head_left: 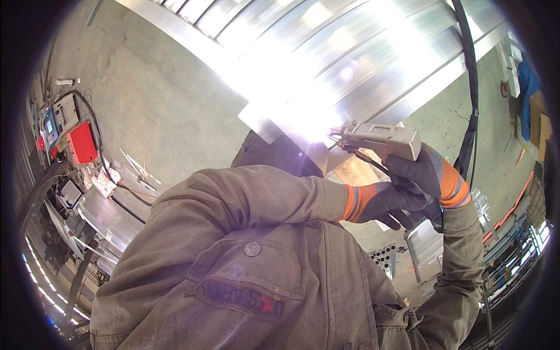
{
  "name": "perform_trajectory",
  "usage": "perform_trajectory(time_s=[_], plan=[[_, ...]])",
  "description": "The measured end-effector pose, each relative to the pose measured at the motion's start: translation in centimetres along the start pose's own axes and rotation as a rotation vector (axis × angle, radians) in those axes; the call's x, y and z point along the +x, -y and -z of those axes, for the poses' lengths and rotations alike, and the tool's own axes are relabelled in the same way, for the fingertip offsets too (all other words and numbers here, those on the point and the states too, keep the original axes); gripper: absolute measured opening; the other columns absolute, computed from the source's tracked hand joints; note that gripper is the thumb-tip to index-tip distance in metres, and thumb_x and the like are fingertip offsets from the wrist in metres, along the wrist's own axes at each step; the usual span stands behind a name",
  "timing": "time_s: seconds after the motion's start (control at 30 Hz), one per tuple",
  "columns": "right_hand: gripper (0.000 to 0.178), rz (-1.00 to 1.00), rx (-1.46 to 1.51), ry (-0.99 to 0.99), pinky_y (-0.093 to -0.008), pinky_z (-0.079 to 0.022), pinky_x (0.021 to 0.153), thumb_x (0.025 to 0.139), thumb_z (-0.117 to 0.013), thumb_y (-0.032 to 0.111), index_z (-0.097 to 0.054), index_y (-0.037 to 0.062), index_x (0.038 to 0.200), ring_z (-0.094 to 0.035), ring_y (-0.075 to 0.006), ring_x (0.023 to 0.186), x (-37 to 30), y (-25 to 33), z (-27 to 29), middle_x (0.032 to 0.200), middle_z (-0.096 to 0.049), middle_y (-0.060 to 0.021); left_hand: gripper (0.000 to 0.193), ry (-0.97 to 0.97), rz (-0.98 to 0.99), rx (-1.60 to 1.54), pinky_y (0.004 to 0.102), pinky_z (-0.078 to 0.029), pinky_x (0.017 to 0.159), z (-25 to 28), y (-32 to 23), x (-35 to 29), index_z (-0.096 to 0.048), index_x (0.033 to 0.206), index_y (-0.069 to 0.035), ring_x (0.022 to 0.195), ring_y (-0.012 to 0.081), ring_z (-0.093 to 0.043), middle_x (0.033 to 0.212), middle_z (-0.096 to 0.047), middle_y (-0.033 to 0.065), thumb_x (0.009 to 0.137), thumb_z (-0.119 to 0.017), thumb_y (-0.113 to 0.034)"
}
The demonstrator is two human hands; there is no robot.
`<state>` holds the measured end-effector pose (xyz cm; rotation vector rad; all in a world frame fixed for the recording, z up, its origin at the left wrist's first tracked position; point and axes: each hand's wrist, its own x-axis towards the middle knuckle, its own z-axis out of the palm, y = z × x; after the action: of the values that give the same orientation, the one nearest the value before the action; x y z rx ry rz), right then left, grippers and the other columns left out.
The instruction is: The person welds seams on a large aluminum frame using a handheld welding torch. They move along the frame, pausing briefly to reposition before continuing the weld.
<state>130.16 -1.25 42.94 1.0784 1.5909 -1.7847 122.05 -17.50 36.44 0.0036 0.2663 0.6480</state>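
A handheld welding gun (385,139) with a grey boxy body points left, its nozzle in a glaring white light against the metal frame (402,105). My right hand (417,172), in a dark glove with an orange cuff, is closed around the gun's rear grip. My left arm crosses in front of my chest. At its end my left hand (379,201), gloved alike, is pressed against the right one at the grip, its fingers curled and partly hidden. A thin dark cable (370,160) runs under the gun body. Glare hides the weld spot.
The bright slatted metal frame fills the top. A thick black hose (471,81) hangs down at the right. On the left stand a red box (81,143) and a machine with a small screen (50,126). A dark rounded shape (274,154) lies below the glare.
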Motion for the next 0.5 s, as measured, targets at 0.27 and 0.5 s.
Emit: perform_trajectory(time_s=[0.27,0.5], plan=[[0.047,0.027,-0.112,0.087,-0.0323,-0.057,0.081,0.103,-0.074,0.025,-0.065,-0.0017,0.141,-0.065,-0.0128,0.093,-0.5,-0.26,0.84,0.106,-0.073,-0.0052,0.066,-0.012,-0.017,0.011,0.0402,-0.062,0.096,-0.65,-0.21,-0.38,-0.061,0.151,-0.016,0.111,0.0222,-0.073,0.141,-0.068,0.0087,0.101,-0.072,-0.058],[0.032,0.054,-0.104,0.028,-0.0375,-0.06,0.073,0.104,-0.071,0.029,-0.075,0.007,0.128,-0.073,-0.0213,0.083,-0.79,-0.66,0.35,0.094,-0.074,-0.0106,0.064,-0.02,0.031,0.013,0.037,-0.061,0.093,-0.99,-0.46,-0.36,-0.062,0.149,-0.016,0.11,0.0198,-0.072,0.14,-0.069,0.0071,0.101,-0.072,-0.057]])
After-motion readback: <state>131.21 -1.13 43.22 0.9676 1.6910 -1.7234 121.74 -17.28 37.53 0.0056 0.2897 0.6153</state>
